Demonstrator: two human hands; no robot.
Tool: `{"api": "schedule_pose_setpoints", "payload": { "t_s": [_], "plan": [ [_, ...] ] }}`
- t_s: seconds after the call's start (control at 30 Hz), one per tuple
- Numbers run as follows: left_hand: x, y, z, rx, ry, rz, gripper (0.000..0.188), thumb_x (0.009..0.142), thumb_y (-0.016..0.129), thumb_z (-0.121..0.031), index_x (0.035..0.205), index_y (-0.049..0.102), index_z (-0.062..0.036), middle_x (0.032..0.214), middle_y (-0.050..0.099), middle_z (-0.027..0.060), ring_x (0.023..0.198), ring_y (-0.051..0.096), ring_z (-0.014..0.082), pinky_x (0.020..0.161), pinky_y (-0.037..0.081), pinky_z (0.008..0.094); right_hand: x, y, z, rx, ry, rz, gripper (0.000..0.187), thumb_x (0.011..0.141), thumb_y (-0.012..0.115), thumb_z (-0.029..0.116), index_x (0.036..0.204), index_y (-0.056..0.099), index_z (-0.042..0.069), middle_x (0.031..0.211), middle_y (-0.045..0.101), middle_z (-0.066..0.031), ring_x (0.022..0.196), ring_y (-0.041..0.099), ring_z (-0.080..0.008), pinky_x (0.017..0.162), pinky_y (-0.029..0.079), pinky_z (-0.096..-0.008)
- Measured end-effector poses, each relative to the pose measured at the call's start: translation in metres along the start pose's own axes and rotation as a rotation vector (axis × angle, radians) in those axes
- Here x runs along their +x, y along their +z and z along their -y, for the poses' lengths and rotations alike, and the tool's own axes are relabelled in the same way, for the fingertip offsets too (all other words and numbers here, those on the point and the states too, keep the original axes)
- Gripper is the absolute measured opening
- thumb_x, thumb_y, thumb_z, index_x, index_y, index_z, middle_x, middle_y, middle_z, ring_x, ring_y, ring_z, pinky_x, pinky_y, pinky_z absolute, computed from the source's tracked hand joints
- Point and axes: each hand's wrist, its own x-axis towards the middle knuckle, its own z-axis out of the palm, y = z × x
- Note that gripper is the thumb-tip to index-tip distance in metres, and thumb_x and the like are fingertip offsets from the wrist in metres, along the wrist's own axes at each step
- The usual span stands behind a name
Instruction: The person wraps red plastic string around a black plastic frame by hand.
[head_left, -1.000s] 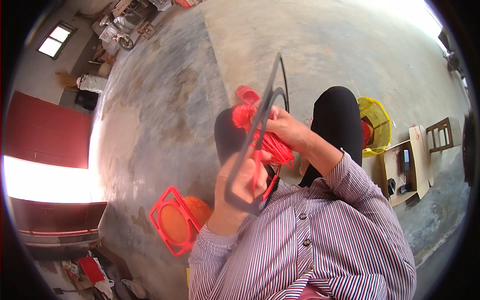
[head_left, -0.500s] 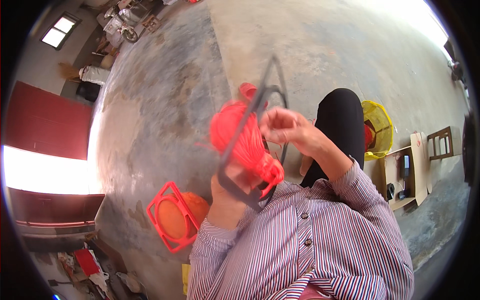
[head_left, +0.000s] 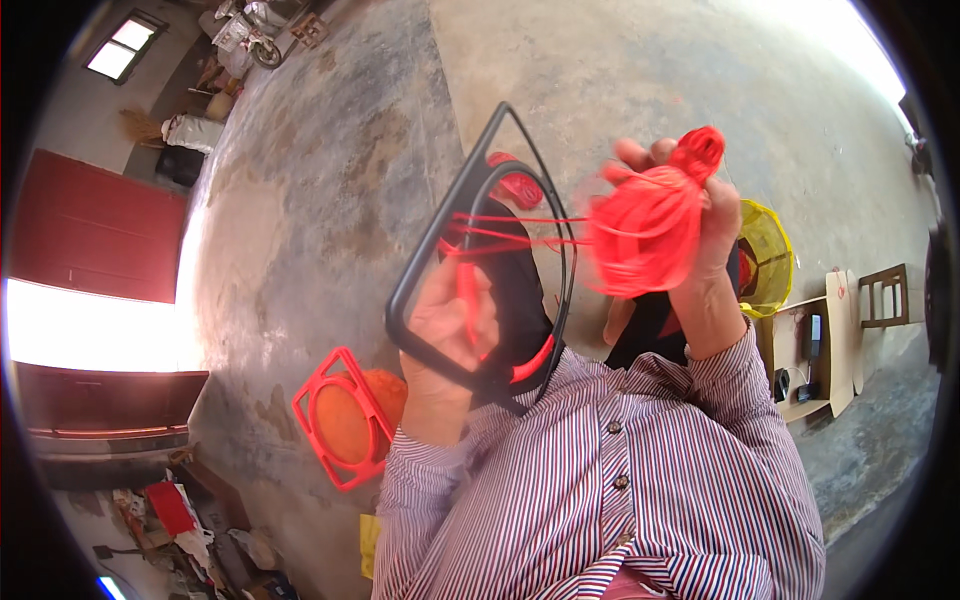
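My left hand (head_left: pixel 452 318) is closed around the lower part of a black frame (head_left: pixel 427 242), a pointed outline with a ring inside it. Red cord is wrapped on part of the ring, and a strand hangs by my left fingers. In my right hand (head_left: pixel 716 235), raised to the right of the frame, is a thick hank of red cord (head_left: pixel 645 232), somewhat blurred, with a knotted end on top. A few taut strands run from the hank across to the frame's left side. My left hand's fingers are partly hidden behind the frame.
A red frame (head_left: pixel 318 440) stands on the concrete floor at left, against an orange round thing (head_left: pixel 392 395). At right are a yellow mesh basket (head_left: pixel 768 215) holding something red, an open cardboard box (head_left: pixel 843 345) with small devices, and a wooden stool (head_left: pixel 883 296).
My right hand has taken the hank and pulled it from the frame's left side through to the right, drawing strands out. The frame has shifted slightly left in my left hand.
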Motion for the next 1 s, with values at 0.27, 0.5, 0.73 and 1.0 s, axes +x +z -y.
{"api": "schedule_pose_setpoints", "payload": {
  "t_s": [0.27,0.5,0.73,1.0],
  "plan": [
    [-0.002,-0.031,-0.006,-0.004,0.085,-0.02,0.025,0.092,0.059,-0.013,0.116,0.06,-0.0032,0.102,0.061,0.0154,0.063,0.052,0.0159,0.042,0.035,0.0234,-0.034,-0.046,-0.017,-0.468,0.34,-0.235,0.033,0.092,0.059,0.022,0.117,0.055,0.001,0.091,0.062,-0.0027,0.074,0.059,-0.0105,0.069,0.05,-0.0259],
    [0.004,0.002,-0.002,0.117,-0.102,0.108,0.042,0.096,0.054,-0.026,0.123,0.052,0.0049,0.104,0.062,0.019,0.056,0.053,0.0141,0.041,0.04,0.0251,-0.007,-0.061,-0.081,-1.222,0.477,-0.027,0.03,0.091,0.065,0.023,0.11,0.058,0.001,0.092,0.063,-0.0058,0.083,0.06,-0.013,0.078,0.049,-0.0285],
    [-0.008,0.038,0.017,-0.11,-0.302,0.185,0.052,0.096,0.045,-0.042,0.125,0.05,0.0008,0.096,0.058,0.0203,0.058,0.054,0.0212,0.043,0.038,0.0288,0.03,0.002,-0.065,-0.32,0.579,0.234,0.033,0.087,0.069,0.023,0.112,0.061,0.003,0.119,0.059,-0.0099,0.105,0.058,-0.0171,0.093,0.046,-0.0329],
    [-0.006,0.068,0.019,-0.058,-0.163,-0.167,0.042,0.088,0.06,-0.024,0.118,0.051,0.003,0.097,0.062,0.0186,0.077,0.064,0.0272,0.055,0.053,0.0314,0.028,0.002,-0.051,-0.715,0.466,0.224,0.042,0.085,0.069,0.026,0.117,0.061,-0.001,0.125,0.056,-0.0119,0.114,0.053,-0.0219,0.099,0.041,-0.0349]
  ]
}}
